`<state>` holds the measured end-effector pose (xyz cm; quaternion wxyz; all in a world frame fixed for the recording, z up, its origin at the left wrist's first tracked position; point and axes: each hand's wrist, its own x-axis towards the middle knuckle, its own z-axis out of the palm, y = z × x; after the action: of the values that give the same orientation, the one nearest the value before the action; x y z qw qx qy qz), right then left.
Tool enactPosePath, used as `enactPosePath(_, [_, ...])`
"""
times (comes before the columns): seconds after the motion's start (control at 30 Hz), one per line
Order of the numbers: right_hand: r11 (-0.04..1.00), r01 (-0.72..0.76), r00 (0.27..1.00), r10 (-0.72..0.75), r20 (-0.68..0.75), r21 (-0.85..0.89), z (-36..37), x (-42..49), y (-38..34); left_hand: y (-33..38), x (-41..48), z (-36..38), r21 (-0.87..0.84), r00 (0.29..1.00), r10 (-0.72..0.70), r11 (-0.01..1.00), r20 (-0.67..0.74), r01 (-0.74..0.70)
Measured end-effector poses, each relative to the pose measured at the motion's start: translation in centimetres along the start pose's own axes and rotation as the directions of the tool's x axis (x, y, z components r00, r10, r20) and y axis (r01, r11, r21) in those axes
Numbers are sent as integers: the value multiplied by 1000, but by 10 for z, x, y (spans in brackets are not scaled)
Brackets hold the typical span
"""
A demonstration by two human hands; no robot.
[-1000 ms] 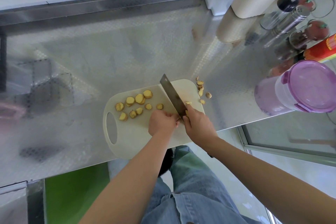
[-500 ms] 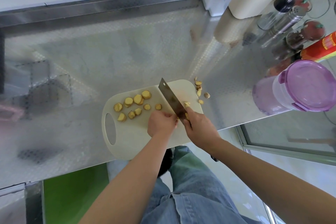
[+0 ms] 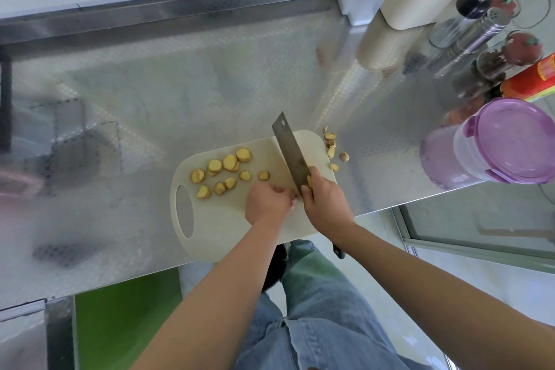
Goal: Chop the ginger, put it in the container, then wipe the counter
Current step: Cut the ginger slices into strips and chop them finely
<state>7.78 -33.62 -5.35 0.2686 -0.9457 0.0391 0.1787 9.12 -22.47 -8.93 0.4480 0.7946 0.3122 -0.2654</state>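
Right hand [image 3: 327,204] clamped round the cleaver [image 3: 292,153] handle, knuckles up, forefinger side hard against the heel of the blade. We note the black handle butt showing behind the wrist. Left hand [image 3: 268,204] sits just left of that grip, fingers [image 3: 285,191] curled under and touching the blade's left face. We cannot tell whether they pin a piece of ginger, as anything beneath them is hidden. One small yellow bit [image 3: 309,180] shows at the right thumb, against the heel.

Key relation: the blade's long axis runs away from the grip, forward and a little left, with the tip appearing over the far edge of the board. Whatever is left to cut lies at the heel, immediately left of the grip and nearest the left hand. We judge the next stroke to be a short drop at the heel, with the left fingertips very close to the edge.

Ginger slices [image 3: 228,171]: a loose scatter of coins forward-left of the grip, on the blade's left side. Pale yellow faces, tan skin rims, uneven sizes, a few overlapping.

Cutting board [image 3: 210,234]: cream plastic, matt, rounded corners, oval slot at the end farthest left of the grip.

Trimmings [image 3: 332,150]: knobbly, skin on, lying off the board forward-right of the grip.

Counter [image 3: 150,99]: embossed steel, shiny.

Container [image 3: 507,141]: clear round tub with a purple clip lid on, well right of the grip. We judge it needs opening before any transfer, and the wiping is not yet begun.
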Motion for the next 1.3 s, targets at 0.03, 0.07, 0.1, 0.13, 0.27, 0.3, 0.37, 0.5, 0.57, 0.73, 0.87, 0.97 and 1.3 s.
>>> enactPosePath(0.03, [1000, 8, 1000, -8, 9, 2, -2, 2, 0, 0, 0, 0, -6, 1000, 3, 1000, 4, -3])
enactPosePath(0.07, [1000, 17, 1000, -17, 18, 2, -4, 2, 1, -1, -1, 0, -10, 1000, 10, 1000, 10, -10])
enactPosePath(0.1, [1000, 29, 999, -29, 25, 0, -6, 1, 1, -2, -1, 0, -15, 1000, 18, 1000, 16, -18])
enactPosePath(0.13, [999, 41, 999, -40, 36, -8, -8, 0, 2, -2, -1, 0, -20, 1000, 28, 999, 14, -27])
enactPosePath(0.27, [995, 64, 992, -56, 112, -70, -11, -7, 1, -4, -3, 0, -15, 999, 47, 999, -3, -47])
enactPosePath(0.3, [995, 63, 990, -53, 127, -77, -11, -8, 0, -4, -3, 0, -11, 999, 51, 999, -3, -51])
enactPosePath(0.37, [995, 60, 989, -48, 137, -80, -11, -9, 0, -4, -4, 0, -3, 998, 57, 998, -12, -57])
enactPosePath(0.5, [995, 49, 989, -36, 145, -83, -10, -11, 0, -5, -4, 0, 11, 998, 60, 998, -21, -60])
enactPosePath(0.57, [995, 38, 989, -24, 147, -92, -10, -11, -1, -5, -2, 1, 14, 998, 64, 998, -19, -63])
enactPosePath(0.73, [991, 28, 990, -9, 144, -130, -5, -8, -6, -5, -1, 0, 41, 998, 60, 997, -3, -59])
enactPosePath(0.87, [995, 23, 995, -12, 103, -100, 0, -6, -1, -3, -1, 0, 71, 998, 59, 996, -20, -57])
enactPosePath(0.97, [999, 18, 999, -17, 48, -36, 4, -6, 4, -3, -2, 1, 108, 996, 68, 992, -51, -62])
enactPosePath(1.3, [990, 65, 991, -50, 122, -125, 2, -6, -1, -3, -3, 0, 112, 995, 88, 990, -36, -84])
